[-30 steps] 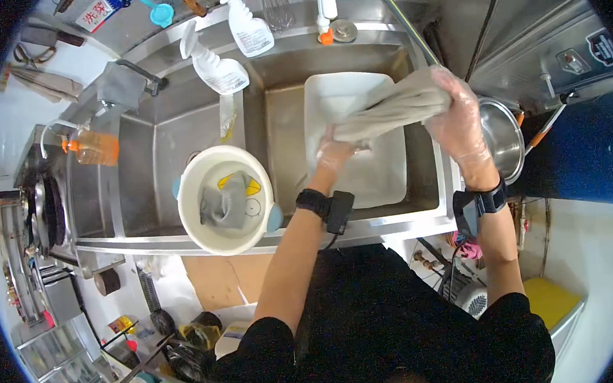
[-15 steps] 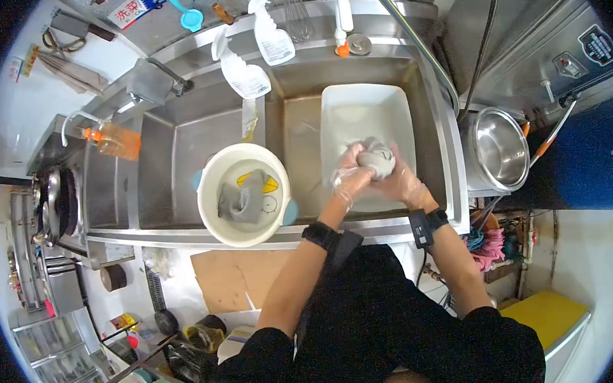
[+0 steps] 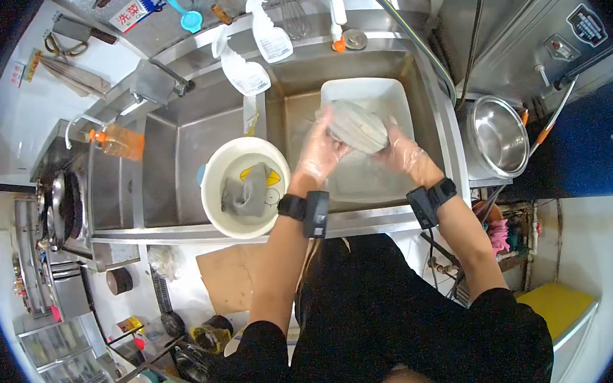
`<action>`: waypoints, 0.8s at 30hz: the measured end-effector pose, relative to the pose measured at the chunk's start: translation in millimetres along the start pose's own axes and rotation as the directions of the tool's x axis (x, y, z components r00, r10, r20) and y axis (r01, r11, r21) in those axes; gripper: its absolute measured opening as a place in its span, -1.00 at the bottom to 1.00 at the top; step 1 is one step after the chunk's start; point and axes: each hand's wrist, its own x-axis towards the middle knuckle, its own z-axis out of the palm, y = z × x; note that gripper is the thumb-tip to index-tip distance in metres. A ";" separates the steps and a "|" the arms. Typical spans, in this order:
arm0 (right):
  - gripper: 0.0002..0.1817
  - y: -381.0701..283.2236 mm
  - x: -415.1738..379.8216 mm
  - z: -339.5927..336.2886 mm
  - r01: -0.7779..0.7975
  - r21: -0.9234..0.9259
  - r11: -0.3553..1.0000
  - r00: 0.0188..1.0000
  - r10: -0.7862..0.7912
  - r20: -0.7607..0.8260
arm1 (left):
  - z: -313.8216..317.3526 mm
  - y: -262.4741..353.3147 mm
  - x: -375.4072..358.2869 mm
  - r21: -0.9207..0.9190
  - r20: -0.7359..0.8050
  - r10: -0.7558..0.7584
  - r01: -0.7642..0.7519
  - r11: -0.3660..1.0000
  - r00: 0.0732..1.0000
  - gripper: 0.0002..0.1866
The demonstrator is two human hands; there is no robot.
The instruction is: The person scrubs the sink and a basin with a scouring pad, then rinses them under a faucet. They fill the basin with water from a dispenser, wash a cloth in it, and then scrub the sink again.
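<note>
A light grey cloth (image 3: 357, 127), smeared by motion, is stretched between my hands above the white rectangular tub (image 3: 408, 104). My left hand (image 3: 322, 148), in a clear plastic glove, grips the cloth's left end with its fingers closed. On the other end is my right hand (image 3: 406, 153), gloved the same way, its fingers pressed to the cloth's edge and partly blurred. Water fills the bottom of the tub. To the left, a round white basin (image 3: 210, 199) holds a second grey cloth (image 3: 245, 195) lying in water, with a yellow print visible beside it.
Two white spray bottles (image 3: 245, 72) stand on the sink's back divider, near a white faucet (image 3: 336, 9). An orange liquid bottle (image 3: 124, 142) is at the left. A steel pot (image 3: 498, 137) sits right of the sink, whose metal rim (image 3: 159, 237) runs along the front.
The cloth was bunched into a ball low in the tub; now it is raised and spread out wider. My hands have moved up and further apart.
</note>
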 end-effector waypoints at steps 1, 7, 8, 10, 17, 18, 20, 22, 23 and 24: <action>-0.35 -3.3 2.9 -0.8 -0.155 0.168 0.974 0.988 0.153 0.022 | 4.7 -5.1 3.5 0.168 -0.057 0.050 -0.040 0.985 0.997 -0.42; -0.30 -21.2 -17.8 25.7 -0.145 -0.088 0.986 0.975 0.157 0.156 | 11.1 -15.4 11.5 -0.078 0.095 -0.011 0.019 0.997 0.995 -0.47; -0.30 -18.0 -16.0 22.4 -0.143 -0.088 0.986 0.975 0.156 0.156 | 12.5 -15.7 9.5 -0.105 0.117 0.024 -0.012 0.994 0.993 -0.51; -0.25 -7.0 -7.0 8.8 -0.204 -0.054 0.977 0.957 0.211 0.198 | 13.9 -14.7 6.4 -0.055 0.141 0.036 -0.028 0.998 0.989 -0.55; -0.16 10.6 -5.5 -8.3 -0.328 0.031 0.944 0.914 0.309 0.263 | 26.8 -10.9 -1.2 0.298 0.042 0.090 -0.099 0.950 0.995 -0.78; -0.09 14.4 -9.9 -6.3 -0.241 0.023 0.970 0.939 0.227 0.257 | 25.0 -14.6 3.2 0.298 0.043 0.093 -0.102 0.949 0.995 -0.78; -0.01 14.9 -18.7 -0.5 -0.152 0.011 0.988 0.956 0.144 0.256 | 25.6 -21.8 9.0 0.734 0.117 0.483 -0.404 0.546 0.868 -0.67; 0.01 5.6 -30.0 3.9 -0.436 0.372 0.819 0.877 0.294 0.381 | 29.5 -25.4 5.3 0.860 0.263 0.580 -0.460 0.220 0.771 -0.63; 0.01 22.6 -8.3 -12.8 -0.438 0.370 0.819 0.875 0.296 0.382 | 36.6 -27.9 1.0 0.847 0.384 0.588 -0.526 0.084 0.712 -0.60; -0.18 54.5 30.4 -41.8 -0.041 0.090 0.995 0.940 0.007 0.340 | 41.2 -31.2 -1.1 0.812 0.500 0.576 -0.581 -0.053 0.647 -0.57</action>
